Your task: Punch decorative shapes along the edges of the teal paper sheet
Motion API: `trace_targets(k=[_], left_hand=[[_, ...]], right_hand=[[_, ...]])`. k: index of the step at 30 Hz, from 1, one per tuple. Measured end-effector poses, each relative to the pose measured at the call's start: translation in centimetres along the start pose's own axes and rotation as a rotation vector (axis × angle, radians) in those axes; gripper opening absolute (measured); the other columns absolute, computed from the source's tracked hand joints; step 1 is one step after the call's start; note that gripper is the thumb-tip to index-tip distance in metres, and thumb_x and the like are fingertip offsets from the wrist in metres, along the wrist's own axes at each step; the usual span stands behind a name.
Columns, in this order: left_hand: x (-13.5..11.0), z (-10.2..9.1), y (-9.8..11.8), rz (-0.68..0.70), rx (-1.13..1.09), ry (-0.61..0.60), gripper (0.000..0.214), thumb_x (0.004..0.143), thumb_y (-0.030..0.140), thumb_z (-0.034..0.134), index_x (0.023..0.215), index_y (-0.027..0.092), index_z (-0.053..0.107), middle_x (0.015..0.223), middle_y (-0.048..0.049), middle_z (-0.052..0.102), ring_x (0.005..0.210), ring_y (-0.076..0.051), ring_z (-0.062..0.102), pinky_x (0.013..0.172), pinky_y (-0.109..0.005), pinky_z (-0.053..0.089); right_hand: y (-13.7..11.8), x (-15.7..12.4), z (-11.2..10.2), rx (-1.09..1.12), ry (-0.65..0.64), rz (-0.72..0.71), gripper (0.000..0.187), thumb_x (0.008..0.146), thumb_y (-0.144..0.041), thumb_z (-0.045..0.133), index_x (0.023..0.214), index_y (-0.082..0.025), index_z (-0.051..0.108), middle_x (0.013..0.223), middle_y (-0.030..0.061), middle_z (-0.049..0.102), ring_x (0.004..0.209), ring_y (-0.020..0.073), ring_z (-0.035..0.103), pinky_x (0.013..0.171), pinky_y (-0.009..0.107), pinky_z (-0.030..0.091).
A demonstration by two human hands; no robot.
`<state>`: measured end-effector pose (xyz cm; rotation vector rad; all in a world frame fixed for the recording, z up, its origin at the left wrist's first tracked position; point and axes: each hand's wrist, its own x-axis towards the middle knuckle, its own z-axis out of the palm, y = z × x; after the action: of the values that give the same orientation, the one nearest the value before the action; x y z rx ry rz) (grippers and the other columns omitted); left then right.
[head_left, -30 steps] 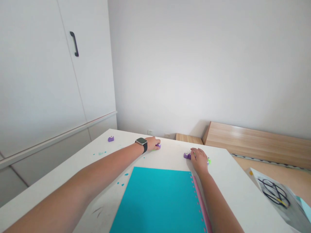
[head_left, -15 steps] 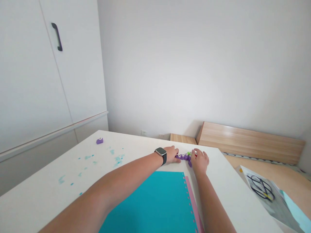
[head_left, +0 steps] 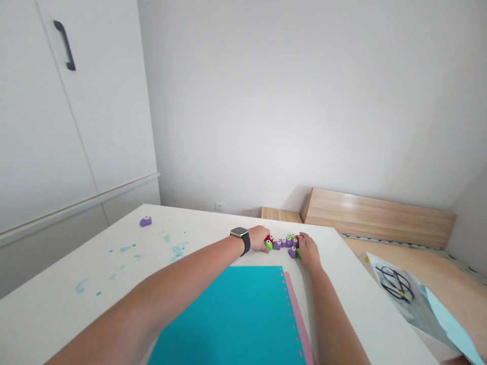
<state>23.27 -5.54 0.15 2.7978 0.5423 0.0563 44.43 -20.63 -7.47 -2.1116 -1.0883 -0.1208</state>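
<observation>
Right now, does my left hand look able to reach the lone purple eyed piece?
Probably yes: only white tabletop seems to lie between your left hand and the purple eyed piece, though that hand is currently touching other eyed pieces.

A: so is that an office or what?

B: nah, looks like a bedroom in a home. Far right I've got a wooden headboard (head_left: 380, 215) with a tan bed surface (head_left: 414, 261) on its near side, and a low wooden unit (head_left: 281, 215) just left of it.

A: anything else homey?

B: yep, tall white cupboard (head_left: 99, 116) on the left, wall socket (head_left: 219, 207) on the plain far wall (head_left: 289, 101), and blue-green smudges (head_left: 177, 251) on my white table (head_left: 205, 223) lol
</observation>
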Motion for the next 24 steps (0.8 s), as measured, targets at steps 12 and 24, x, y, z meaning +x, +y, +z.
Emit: trace_targets(k=[12, 24], left_hand=[[-2.6, -1.9, -1.1, 0.018, -0.124, 0.049, 0.061, 0.068, 0.045, 0.077, 0.121, 0.018, 0.064, 0.108, -0.0092, 0.073, 0.094, -0.027, 0.066, 0.074, -0.030, 0.045], [-17.2, -0.5, -2.7, 0.020, 0.084, 0.073, 0.086, 0.053, 0.075, 0.074, 0.118, 0.020, 0.061, 0.114, -0.0150, 0.062, 0.104, -0.036, 0.058, 0.080, -0.042, 0.046]], right_hand=[[-1.3, -0.2, -1.8, -0.039, 0.173, -0.022, 0.038, 0.090, -0.038, 0.044, 0.113, -0.018, 0.067, 0.109, 0.0120, 0.070, 0.111, 0.0292, 0.056, 0.097, 0.039, 0.038], [-11.2, -4.0, -1.3, -0.375, -0.140, -0.444, 0.025, 0.082, -0.040, 0.066, 0.105, -0.031, 0.073, 0.101, 0.0079, 0.064, 0.105, 0.0284, 0.047, 0.090, 0.040, 0.032]])
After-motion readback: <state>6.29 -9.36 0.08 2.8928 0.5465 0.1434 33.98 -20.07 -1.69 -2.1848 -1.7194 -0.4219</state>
